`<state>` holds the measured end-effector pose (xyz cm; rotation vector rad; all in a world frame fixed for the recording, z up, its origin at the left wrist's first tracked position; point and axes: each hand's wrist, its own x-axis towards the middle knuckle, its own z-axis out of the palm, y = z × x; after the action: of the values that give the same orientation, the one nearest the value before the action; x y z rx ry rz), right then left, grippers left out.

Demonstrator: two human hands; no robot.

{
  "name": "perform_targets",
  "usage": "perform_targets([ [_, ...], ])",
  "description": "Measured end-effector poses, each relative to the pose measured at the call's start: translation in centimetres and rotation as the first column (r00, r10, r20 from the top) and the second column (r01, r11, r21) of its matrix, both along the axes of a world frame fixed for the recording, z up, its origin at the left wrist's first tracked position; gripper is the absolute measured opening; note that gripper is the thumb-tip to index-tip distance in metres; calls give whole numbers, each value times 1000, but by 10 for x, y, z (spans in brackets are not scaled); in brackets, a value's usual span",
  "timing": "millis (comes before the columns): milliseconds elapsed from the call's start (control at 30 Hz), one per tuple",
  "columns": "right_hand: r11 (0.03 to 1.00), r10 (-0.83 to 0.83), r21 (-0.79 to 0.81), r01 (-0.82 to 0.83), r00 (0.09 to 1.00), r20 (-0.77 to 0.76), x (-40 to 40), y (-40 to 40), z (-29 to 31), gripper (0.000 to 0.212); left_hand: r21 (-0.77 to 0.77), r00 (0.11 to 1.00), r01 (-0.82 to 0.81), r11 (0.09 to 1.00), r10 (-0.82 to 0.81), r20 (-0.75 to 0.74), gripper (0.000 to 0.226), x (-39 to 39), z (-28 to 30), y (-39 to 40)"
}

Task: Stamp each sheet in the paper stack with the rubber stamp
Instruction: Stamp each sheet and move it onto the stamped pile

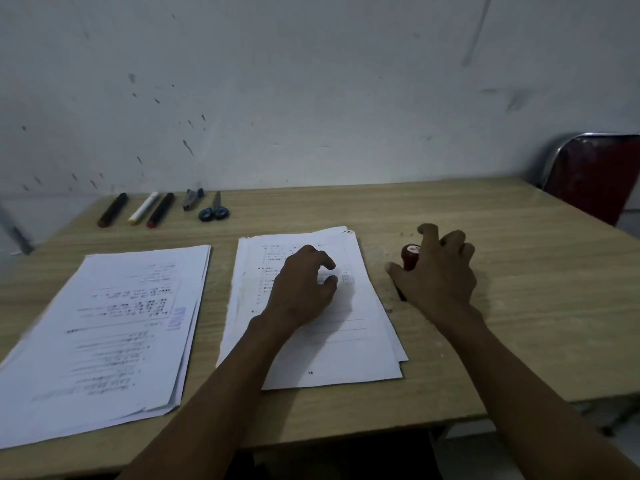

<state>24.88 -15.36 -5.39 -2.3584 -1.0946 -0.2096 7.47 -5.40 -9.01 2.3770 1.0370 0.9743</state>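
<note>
Two paper piles lie on the worktop [450,341]: left hand [301,289], fingers loosely curled and empty, rests on the centre stack [311,355], while right hand [436,271] spreads open over the stamp [410,257] at frame right, likely about to grasp it and press the top sheet.

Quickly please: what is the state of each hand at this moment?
Left hand: open, fingers loosely curled, resting on the middle paper stack.
Right hand: around the red rubber stamp; a closed grip cannot be told.
</note>
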Motion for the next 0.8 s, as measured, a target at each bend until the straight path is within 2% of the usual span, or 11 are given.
perform_targets([
  [100,996,28,-87,-35,996,-87,4,2,-3,61,-15,1000,-2,1000,2,-9,15,-2,-3,4],
  [267,997,41,-58,-46,996,-80,4,4,-3,43,-25,999,-14,1000,13,-52,24,-5,-6,7],
  [400,990,121,89,-111,985,-120,-7,4,5,36,-35,999,-27,999,26,-33,19,-9,-2,12],
  [533,950,238,230,-211,967,-95,-27,7,13,26,-75,997,-43,996,38,-70,27,-12,-2,19],
  [633,942,282,193,-275,959,-7,-38,13,9,24,-74,991,-57,996,48,-122,26,-13,-7,18],
  [800,939,326,104,-328,945,39,-48,22,-2,25,0,987,-79,997,79,-142,17,-14,-12,14],
])
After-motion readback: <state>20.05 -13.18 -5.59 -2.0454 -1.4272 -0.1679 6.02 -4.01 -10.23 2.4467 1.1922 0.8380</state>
